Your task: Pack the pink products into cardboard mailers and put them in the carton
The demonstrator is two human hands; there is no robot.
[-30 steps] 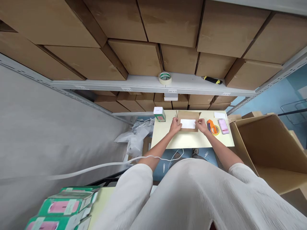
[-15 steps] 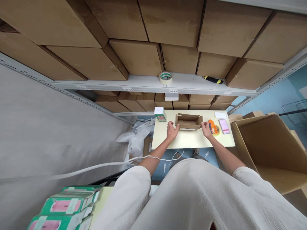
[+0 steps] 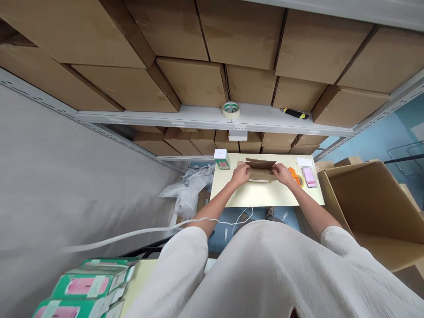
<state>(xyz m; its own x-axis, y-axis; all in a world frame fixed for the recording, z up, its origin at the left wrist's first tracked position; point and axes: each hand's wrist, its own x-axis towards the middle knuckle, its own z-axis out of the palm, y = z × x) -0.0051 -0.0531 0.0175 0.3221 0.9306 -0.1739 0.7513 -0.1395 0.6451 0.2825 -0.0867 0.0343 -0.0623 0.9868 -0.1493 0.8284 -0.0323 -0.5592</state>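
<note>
A small open cardboard box [image 3: 261, 176] sits on the pale yellow table, its far flap raised and a white label strip on its near side. My left hand [image 3: 240, 175] grips its left end, fingers curled over the upper edge. At the opposite end my right hand [image 3: 282, 173] is closed on the upper right edge in the same way. Just right of that hand lie an orange tape dispenser [image 3: 293, 173] and a yellow tape roll [image 3: 300, 180], partly hidden by the hand and wrist. A green and white box [image 3: 222, 159] stands beyond my left hand.
A pink pixelated item [image 3: 309, 176] and white paper [image 3: 304, 161] lie at the table's right. Above is a shelf of cardboard boxes with masking tape [image 3: 231, 110] and a utility knife [image 3: 294, 113]. A large open carton [image 3: 380, 198] stands right; a white cable [image 3: 139, 231] crosses left.
Both hands have moved inward and slightly away from me, from the box's near corners onto its end edges. The box's far flap now stands higher.
</note>
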